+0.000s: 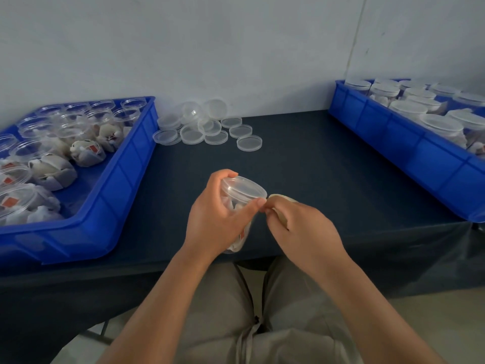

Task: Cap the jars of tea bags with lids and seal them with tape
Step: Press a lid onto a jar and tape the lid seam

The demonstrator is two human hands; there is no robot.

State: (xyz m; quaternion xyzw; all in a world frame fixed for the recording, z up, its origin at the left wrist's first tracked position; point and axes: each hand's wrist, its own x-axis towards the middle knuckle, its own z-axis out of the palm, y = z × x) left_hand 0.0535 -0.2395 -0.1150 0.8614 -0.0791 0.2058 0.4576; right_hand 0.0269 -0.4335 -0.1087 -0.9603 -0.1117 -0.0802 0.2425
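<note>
Holding a clear jar (pixel 237 206) up over the near edge of the dark table (pixel 315 174), the person's left hand (pixel 212 219) is wrapped around its side. The fingers curl behind the jar and the thumb (pixel 252 206) lies across the front, with its tip just under the rim. A clear lid (pixel 245 189) sits on top of the jar. White tea bags show through the plastic.

The right hand (pixel 301 229) is just beside the jar, on its right. Its fingers are closed around a roll of pale tape (pixel 282 206), and the fingertips meet the left thumb at the jar's rim. Most of the roll is hidden by the hand.

Farther back on the table lies a pile of loose clear lids (pixel 207 127), near the wall. On the left sits a blue tray (pixel 118 185) with open jars of tea bags (pixel 86 151), some upright and some tipped over. On the right sits another blue tray (pixel 420 153) full of jars with lids on (pixel 409 106). The person's grey trousers (pixel 262 311) show below the table edge.
</note>
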